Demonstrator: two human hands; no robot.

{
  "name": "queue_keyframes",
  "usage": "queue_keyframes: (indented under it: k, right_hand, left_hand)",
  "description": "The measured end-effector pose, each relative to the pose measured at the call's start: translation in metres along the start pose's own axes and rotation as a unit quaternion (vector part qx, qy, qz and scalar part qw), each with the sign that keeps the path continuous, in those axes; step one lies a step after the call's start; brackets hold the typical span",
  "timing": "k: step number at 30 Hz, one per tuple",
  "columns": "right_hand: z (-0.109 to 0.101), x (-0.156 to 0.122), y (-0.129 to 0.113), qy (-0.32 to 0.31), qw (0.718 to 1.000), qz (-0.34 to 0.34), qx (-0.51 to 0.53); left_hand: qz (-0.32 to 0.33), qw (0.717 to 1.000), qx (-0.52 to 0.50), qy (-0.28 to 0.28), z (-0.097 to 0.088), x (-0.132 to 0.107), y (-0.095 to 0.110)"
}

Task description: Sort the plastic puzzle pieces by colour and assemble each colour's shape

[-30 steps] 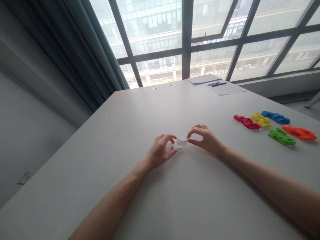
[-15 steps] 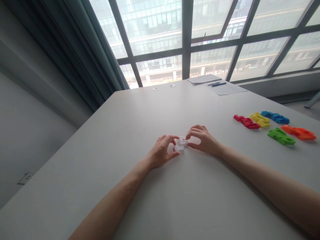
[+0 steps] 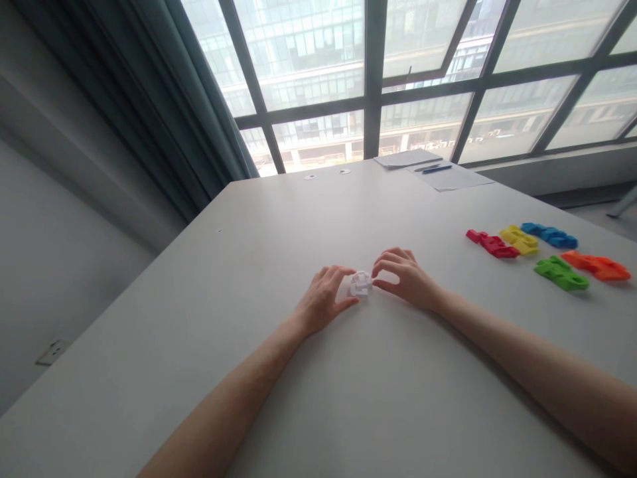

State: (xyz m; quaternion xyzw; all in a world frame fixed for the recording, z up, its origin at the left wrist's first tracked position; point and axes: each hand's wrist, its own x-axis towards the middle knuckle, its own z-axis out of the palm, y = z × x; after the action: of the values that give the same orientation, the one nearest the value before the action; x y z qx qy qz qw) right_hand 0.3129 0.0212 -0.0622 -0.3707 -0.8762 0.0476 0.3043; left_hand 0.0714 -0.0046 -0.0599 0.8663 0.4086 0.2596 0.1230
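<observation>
A small white plastic piece [image 3: 359, 284] lies on the white table [image 3: 279, 239], between my two hands. My left hand [image 3: 322, 300] pinches its left side with thumb and fingertips. My right hand [image 3: 404, 275] pinches its right side, fingers curled over it. Both forearms rest low over the table top.
Red [image 3: 492, 243], yellow [image 3: 519, 239], blue [image 3: 550, 234], green [image 3: 561, 273] and orange [image 3: 597, 265] plastic pieces lie in a group at the right. Papers [image 3: 450, 176] with a blue pen [image 3: 436, 168] sit at the far edge by the window. A grey curtain [image 3: 164, 99] hangs at the left.
The white piece has been turned between my fingers and lowered onto the table. Both hands stay in nearly the same place.
</observation>
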Motion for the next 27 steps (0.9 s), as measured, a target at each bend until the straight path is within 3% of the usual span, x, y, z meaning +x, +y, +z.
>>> queue_keyframes:
  k: [27]
  right_hand:
    - [0.0019, 0.0004, -0.0025, -0.038, 0.999, -0.009, 0.034]
  left_hand:
    - [-0.035, 0.998, 0.055, -0.007, 0.0031, 0.0014, 0.0007]
